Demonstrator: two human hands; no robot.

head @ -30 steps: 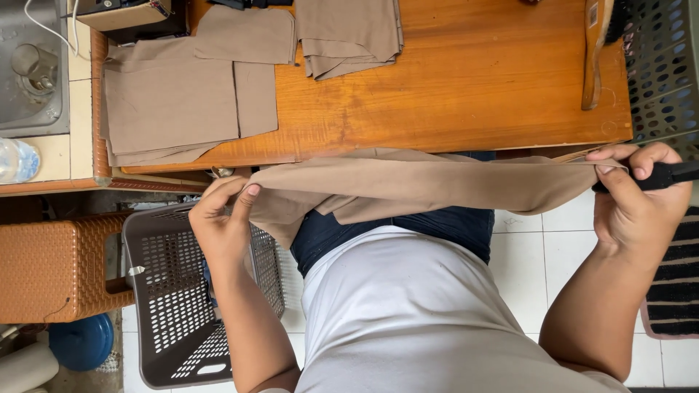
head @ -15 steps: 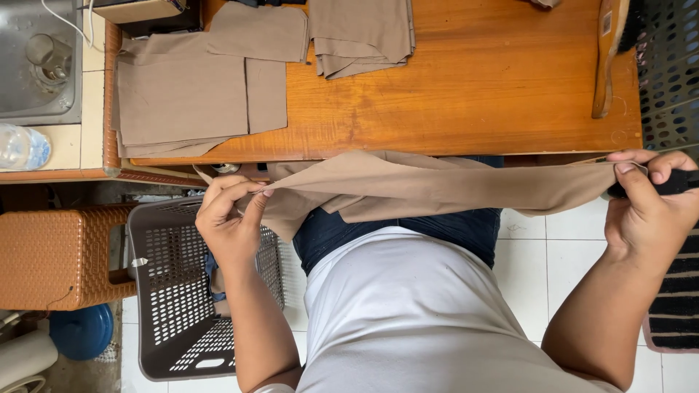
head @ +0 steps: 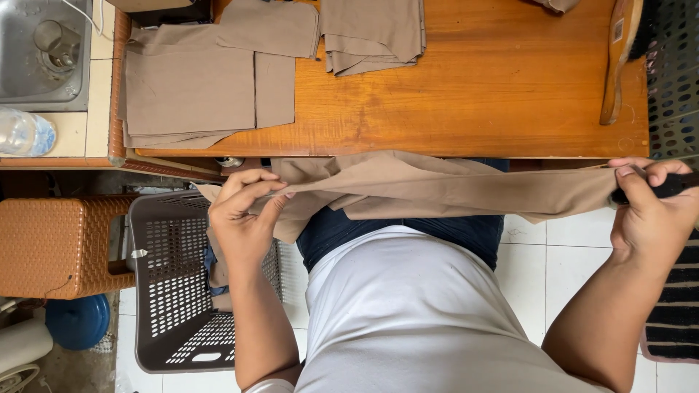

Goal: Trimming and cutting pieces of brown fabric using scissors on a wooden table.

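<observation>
I hold a long tan garment (head: 437, 185) stretched sideways in front of my body, just below the edge of the wooden table (head: 473, 109). My left hand (head: 244, 218) pinches its left end above a dark grey laundry basket (head: 175, 291). My right hand (head: 652, 215) grips the other end together with a dark band at the far right. The cloth sags slightly in the middle over my lap.
Flat tan cloth pieces (head: 196, 87) lie on the table's left part, a folded tan stack (head: 371, 33) at its top. A wooden brush (head: 619, 58) lies at the right beside a dark basket (head: 673, 80). An orange woven stool (head: 58, 244), a sink (head: 44, 51) and a bottle (head: 25, 132) stand left.
Both hands have kept their grip on the tan garment. My left hand has shifted slightly right and down along the cloth's end, and the view has moved a little.
</observation>
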